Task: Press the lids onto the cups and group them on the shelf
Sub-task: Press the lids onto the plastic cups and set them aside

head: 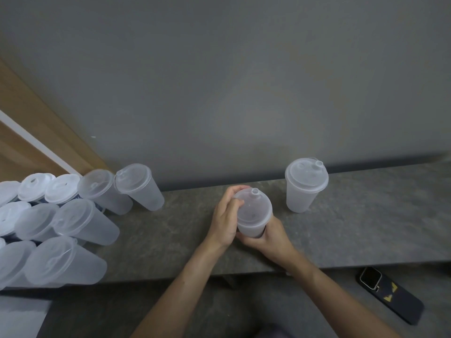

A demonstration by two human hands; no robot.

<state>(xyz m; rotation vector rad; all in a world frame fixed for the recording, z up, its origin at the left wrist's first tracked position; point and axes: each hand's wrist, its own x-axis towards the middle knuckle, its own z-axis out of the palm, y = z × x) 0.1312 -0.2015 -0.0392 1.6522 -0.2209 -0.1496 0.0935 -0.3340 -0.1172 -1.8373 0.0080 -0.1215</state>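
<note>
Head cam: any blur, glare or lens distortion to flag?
Head view: dim flat light, no glare, a soft shadow where the shelf meets the wall; head view: wide-angle bows the shelf edge and splays the grouped lidded cups at left, which look smeared; head view: the held cup at centre is fairly sharp.

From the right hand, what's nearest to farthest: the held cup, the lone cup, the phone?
1. Held cup, in the right hand's grip.
2. Lone cup, farther back, to the right.
3. Phone, low at the right.
</note>
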